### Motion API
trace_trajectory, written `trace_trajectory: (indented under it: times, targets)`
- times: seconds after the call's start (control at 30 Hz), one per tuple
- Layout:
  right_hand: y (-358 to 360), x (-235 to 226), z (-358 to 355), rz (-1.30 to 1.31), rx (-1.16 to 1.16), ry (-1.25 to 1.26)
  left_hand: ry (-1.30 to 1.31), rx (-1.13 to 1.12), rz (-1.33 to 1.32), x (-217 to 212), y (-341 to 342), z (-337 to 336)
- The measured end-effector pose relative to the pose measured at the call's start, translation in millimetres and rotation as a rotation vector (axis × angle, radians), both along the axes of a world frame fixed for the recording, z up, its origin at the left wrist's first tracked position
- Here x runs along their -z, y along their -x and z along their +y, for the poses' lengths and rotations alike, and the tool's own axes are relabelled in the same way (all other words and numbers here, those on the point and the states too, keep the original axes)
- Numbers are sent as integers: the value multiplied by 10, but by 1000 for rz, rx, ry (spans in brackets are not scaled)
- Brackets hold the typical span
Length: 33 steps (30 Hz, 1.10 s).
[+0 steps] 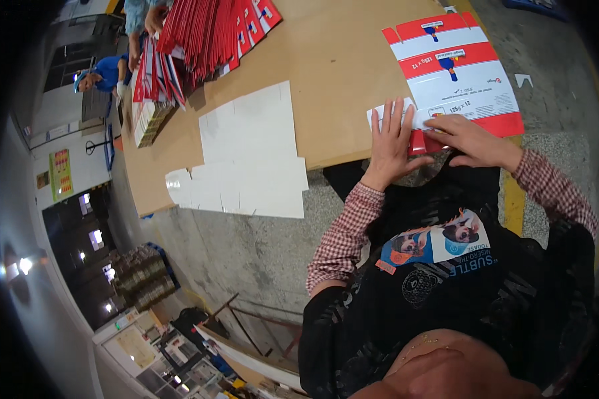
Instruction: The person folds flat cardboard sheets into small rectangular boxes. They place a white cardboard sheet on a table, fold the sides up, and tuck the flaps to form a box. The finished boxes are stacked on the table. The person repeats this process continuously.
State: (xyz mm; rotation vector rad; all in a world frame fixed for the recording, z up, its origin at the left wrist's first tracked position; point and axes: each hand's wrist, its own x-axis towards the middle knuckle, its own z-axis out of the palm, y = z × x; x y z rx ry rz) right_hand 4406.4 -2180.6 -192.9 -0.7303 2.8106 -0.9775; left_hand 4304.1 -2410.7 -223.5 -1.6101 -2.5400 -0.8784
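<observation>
Carton blank (476, 81), long axis pointing away

At two o'clock, the flat carton (456, 80) was banded red and white, with small blue figures. At eleven o'clock, the stacked sheets (206, 33) were chiefly red; nearer the centre, the cut sheet (253, 146) was plain white. The table (339, 80) at twelve o'clock was tan. Toward four o'clock, the printed shirt (432, 292) was black, the checked sleeves (347, 233) dark red and white.
</observation>
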Motion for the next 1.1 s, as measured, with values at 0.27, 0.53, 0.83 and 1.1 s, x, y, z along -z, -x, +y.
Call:
trace_trajectory:
  times: [0.27, 0.53, 0.83, 1.1]
  targets:
    - [-122, 100, 103, 100, 273, -7, 86, 49, 24, 201, 123, 52]
    - [-244, 265, 180, 91, 253, -92, 239, 0, 51, 212, 39, 235]
    - [-702, 374, 333, -39, 1184, 1828, 149, -240, 16, 518, -74, 438]
    - [908, 319, 515, -460, 696, 1058, -526, -504, -250, -12, 74, 60]
